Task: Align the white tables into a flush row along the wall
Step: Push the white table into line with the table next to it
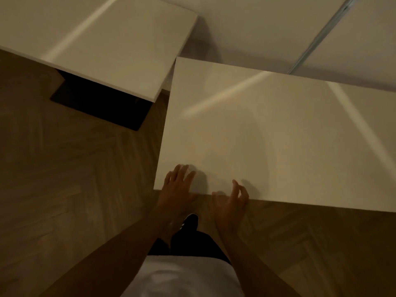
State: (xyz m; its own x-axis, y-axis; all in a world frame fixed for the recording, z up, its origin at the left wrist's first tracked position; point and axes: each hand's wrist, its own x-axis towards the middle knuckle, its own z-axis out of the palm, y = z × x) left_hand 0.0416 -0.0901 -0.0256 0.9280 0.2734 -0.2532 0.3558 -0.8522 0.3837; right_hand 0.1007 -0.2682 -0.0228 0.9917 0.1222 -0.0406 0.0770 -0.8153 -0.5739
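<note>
Near desk [278, 136]: white top, filling the right half of the view; its far edge lies close along the wall [257, 28], its near-left corner sits just beside the left hand.
Far desk [96, 43]: white top at upper left, turned at an angle to the near desk; a wedge-shaped gap separates their facing edges, narrowest at the near desk's far-left corner.
Dark base [100, 103]: black, flat on the floor under the far desk's near edge.
Left hand [177, 185]: fingers spread and fairly straight, lying over the near desk's near edge by its left corner; contact blurred.
Right hand [231, 200]: fingers loosely curled at the same near edge, just right of the left hand, gripping nothing visible.
Floor [64, 179]: brown herringbone wood.
Person: white shirt [182, 277], dark shoe [188, 221] below the near edge.
</note>
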